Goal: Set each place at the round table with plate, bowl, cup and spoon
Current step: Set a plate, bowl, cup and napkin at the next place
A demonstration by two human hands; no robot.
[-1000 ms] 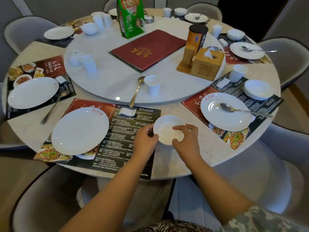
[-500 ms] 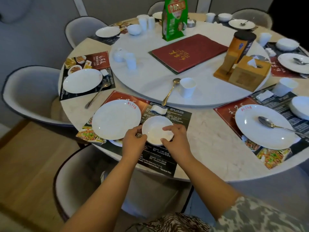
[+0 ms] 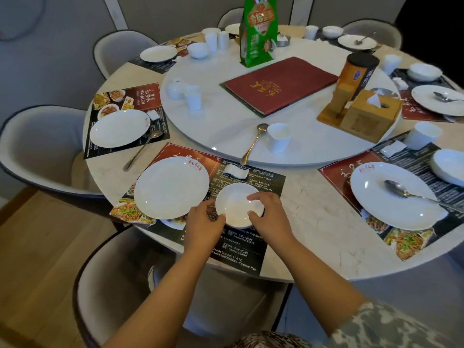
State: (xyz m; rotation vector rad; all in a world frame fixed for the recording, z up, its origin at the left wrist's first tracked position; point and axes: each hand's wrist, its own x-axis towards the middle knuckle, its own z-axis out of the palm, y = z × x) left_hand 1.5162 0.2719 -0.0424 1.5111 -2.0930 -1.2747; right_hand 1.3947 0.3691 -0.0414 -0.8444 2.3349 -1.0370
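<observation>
From the head camera, the person holds a small white bowl (image 3: 238, 205) over the dark placemat (image 3: 241, 244) at the near edge of the round table (image 3: 313, 237). The left hand (image 3: 204, 223) pinches the bowl's left rim and the right hand (image 3: 270, 214) pinches its right rim, so each grip is closed on the bowl. Whether the bowl rests on the placemat or hangs just above it cannot be told.

Taking this bowl as the landmark: the plate (image 3: 172, 187) lies just to its left on the same mat, almost touching. A small white rest (image 3: 235, 171) lies just beyond the bowl. Further beyond, on the turntable (image 3: 226, 126), a gold spoon (image 3: 253, 144) and a white cup (image 3: 278, 137) stand side by side, away from the place setting.

The step in hand appears to be placing the bowl for this seat. The next move probably calls for releasing it squarely beside the plate, then reaching past it to bring the cup and spoon down to the mat.
</observation>
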